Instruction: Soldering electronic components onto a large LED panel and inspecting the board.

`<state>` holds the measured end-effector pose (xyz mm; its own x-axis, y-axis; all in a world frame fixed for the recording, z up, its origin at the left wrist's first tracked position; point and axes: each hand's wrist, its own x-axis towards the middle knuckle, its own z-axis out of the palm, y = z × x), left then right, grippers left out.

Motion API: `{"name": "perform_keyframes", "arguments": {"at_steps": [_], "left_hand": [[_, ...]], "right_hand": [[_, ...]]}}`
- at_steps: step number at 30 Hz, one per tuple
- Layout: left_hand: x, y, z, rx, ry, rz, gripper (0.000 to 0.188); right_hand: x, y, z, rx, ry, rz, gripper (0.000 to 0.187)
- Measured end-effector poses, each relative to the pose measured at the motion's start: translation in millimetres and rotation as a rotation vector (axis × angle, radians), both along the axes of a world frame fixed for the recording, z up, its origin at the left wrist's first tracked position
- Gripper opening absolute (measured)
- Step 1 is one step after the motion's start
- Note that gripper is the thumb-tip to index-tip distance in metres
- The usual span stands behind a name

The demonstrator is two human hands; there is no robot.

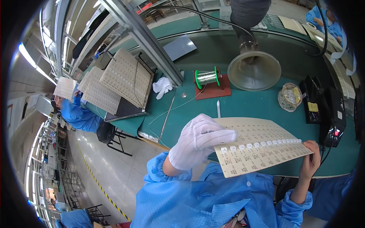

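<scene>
A cream circuit board panel [251, 131] is held tilted above the near edge of the green table, a row of white connectors running across it. My left hand [195, 140], in a white striped glove, grips the panel's left edge with its fingers over the face. At the opposite end, the fingers of my bare right hand [312, 155] are closed on the right corner. Just behind the panel lies a white pen-like stick [218, 109]. Beyond it, a green-flanged spool of solder wire [207, 77] rests on a red-brown stand [224, 89].
A rack [146, 100] of similar panels stands at left beside a crumpled white glove [162, 87]. A fume extraction hood [254, 72] hangs over the table. At right are a small basket [283, 104] and a black soldering station [334, 119]. Co-workers in blue [81, 116] sit nearby.
</scene>
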<state>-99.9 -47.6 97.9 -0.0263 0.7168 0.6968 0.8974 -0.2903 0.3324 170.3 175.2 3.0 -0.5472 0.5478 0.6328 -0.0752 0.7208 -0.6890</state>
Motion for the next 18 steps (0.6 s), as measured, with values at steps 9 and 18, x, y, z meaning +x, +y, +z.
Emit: {"name": "perform_keyframes", "arguments": {"at_steps": [9, 18], "left_hand": [[12, 1, 7, -0.054, -0.049, -0.050, 0.030], [15, 2, 9, -0.119, -0.053, -0.062, 0.032]], "right_hand": [[2, 2, -5, -0.103, 0.047, -0.079, 0.016], [7, 6, -9, -0.117, 0.027, -0.053, 0.018]]}}
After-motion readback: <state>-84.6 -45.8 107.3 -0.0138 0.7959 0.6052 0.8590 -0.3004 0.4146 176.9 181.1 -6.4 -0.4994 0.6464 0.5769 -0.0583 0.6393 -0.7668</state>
